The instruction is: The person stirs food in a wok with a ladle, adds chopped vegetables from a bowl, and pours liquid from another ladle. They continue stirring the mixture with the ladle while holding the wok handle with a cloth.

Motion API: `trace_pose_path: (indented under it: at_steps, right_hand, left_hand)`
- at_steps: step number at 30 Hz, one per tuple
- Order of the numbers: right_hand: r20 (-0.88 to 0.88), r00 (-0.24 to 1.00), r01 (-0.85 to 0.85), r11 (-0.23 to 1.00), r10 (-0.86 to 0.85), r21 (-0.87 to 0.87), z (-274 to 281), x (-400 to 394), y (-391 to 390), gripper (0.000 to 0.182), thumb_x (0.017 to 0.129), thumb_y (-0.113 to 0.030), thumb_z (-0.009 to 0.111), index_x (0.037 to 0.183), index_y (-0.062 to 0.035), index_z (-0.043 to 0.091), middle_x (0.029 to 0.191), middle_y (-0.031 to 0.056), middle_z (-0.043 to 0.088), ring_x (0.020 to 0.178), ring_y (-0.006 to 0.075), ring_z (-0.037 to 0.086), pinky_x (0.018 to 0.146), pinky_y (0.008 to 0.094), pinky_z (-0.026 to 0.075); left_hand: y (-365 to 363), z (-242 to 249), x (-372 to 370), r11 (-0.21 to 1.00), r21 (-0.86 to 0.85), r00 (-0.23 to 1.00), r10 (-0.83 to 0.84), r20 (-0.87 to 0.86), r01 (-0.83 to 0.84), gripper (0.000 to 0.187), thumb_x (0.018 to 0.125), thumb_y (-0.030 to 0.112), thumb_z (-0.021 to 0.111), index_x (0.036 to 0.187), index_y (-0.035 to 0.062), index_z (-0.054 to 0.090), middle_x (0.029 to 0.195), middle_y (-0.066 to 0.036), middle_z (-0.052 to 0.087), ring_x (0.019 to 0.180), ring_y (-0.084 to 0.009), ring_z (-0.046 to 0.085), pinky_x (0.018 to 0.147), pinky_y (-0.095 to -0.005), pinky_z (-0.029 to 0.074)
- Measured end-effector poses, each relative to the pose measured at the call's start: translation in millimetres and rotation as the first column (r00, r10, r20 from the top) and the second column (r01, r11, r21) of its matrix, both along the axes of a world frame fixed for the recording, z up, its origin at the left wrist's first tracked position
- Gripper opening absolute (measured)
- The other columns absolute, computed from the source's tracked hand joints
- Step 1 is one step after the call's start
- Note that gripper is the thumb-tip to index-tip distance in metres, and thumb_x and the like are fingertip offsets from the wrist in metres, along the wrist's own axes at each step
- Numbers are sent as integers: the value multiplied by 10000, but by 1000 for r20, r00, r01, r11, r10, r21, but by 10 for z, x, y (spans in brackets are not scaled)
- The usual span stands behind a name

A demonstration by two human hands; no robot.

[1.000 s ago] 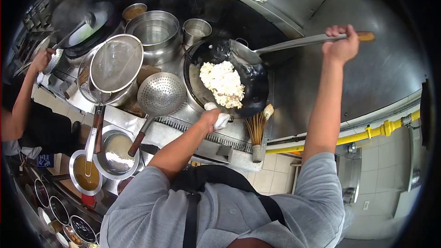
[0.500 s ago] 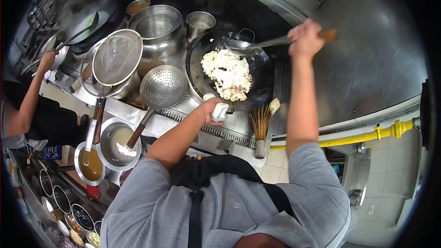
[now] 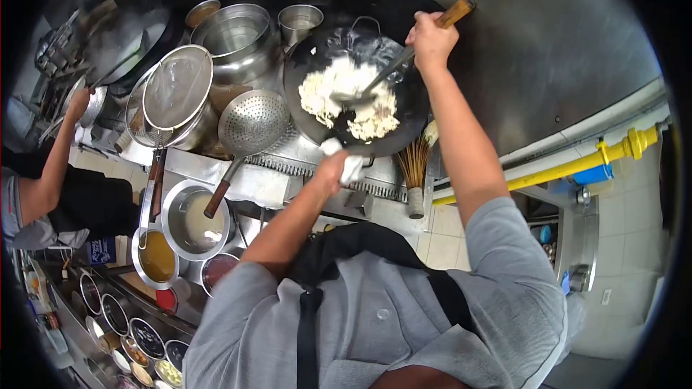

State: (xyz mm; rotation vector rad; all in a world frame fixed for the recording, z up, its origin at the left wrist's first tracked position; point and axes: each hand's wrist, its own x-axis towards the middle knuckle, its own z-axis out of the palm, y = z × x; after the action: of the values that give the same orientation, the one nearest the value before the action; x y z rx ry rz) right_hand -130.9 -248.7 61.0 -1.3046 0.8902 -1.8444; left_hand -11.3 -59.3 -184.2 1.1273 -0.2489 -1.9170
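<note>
A dark wok (image 3: pixel 412 117) sits on the stove in front of me, holding a mound of white and pale yellow rice-like food (image 3: pixel 317 94). My left hand (image 3: pixel 331 173) is closed around a folded white cloth (image 3: pixel 352 170) at the wok's near rim, by its small handle. My right hand (image 3: pixel 432 42) grips a long-handled wok ladle (image 3: pixel 390 70) near its wooden end. The ladle's head is down in the food, partly hidden by it. A bamboo brush (image 3: pixel 414 173) stands just right of the wok.
A perforated strainer (image 3: pixel 252 122), a mesh sieve (image 3: pixel 178 88) and metal pots (image 3: pixel 241 32) crowd the left side. Bowls of liquid (image 3: pixel 198 223) stand nearer me. A yellow pipe (image 3: pixel 562 171) runs along the right. A co-worker's arm (image 3: pixel 52 155) reaches toward another wok at far left.
My right hand has come left, and the ladle head has dropped from the wok's far side into the food. The food is spread differently, with a dark gap showing. The wok's near side appears raised.
</note>
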Motion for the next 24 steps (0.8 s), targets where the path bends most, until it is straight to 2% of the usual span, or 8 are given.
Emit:
trace_pose_path:
  at_steps: [2,3,6,10,16,20,21,24]
  right_hand:
    - [131,989,-54,996,62,-65,223,-160,-49,141,772,-11,612,752,-20,472,558,72,489,398,153,483,346,292,410]
    - [123,987,-85,991,99,-108,481,-270,39,139,784,-9,596,753,-22,462,564,68,479,406,152,478,352,294,418]
    - [97,985,-129,981,144,-147,1061,-408,315,215,848,-77,537,676,-87,409,520,9,349,408,120,350,416,287,349]
    - [-8,988,-154,982,154,-112,1233,-269,729,256,846,-98,562,648,-93,401,520,3,348,405,117,350,419,294,353]
    - [-187,979,61,990,-84,-124,-106,28,365,192,800,-25,620,669,-38,481,494,30,441,357,136,453,344,293,391]
    - [27,996,-78,986,83,-144,513,-60,268,221,787,-20,623,630,-53,471,505,36,438,367,144,441,366,298,399]
    - [19,995,-90,967,97,-239,799,-170,258,194,800,-27,587,634,-40,487,515,48,451,380,146,449,372,305,401]
    - [-86,979,-204,894,185,-399,1554,-450,387,105,825,-94,526,749,-31,490,551,49,427,430,159,419,436,321,385]
  left_hand:
    - [510,201,52,989,92,883,-142,448,112,319,930,249,478,1140,23,559,1013,-131,645,875,-259,647,780,-416,532]
    - [815,-440,55,992,-93,995,90,41,-86,360,931,246,479,1195,12,550,1096,-147,624,972,-248,623,861,-384,501]
    - [886,36,96,987,-111,974,139,179,-120,307,910,232,474,1112,15,558,993,-130,643,827,-254,655,743,-389,544]
    - [-93,148,272,999,-12,990,-44,-131,43,225,929,215,439,948,40,578,797,-92,655,644,-236,643,555,-402,538]
    - [-82,75,97,998,-10,994,-70,-82,69,178,915,181,469,950,41,573,812,-89,635,670,-221,636,557,-382,546]
    - [608,-200,9,995,-25,992,102,78,-100,186,880,151,524,1000,13,557,865,-117,635,713,-234,648,603,-389,550]
    - [694,-217,20,946,-308,933,193,303,-95,196,889,164,510,1006,15,562,870,-119,639,721,-235,651,609,-384,549]
    - [371,287,153,996,69,993,48,108,-56,280,934,247,419,980,23,581,847,-129,648,676,-247,649,580,-378,546]
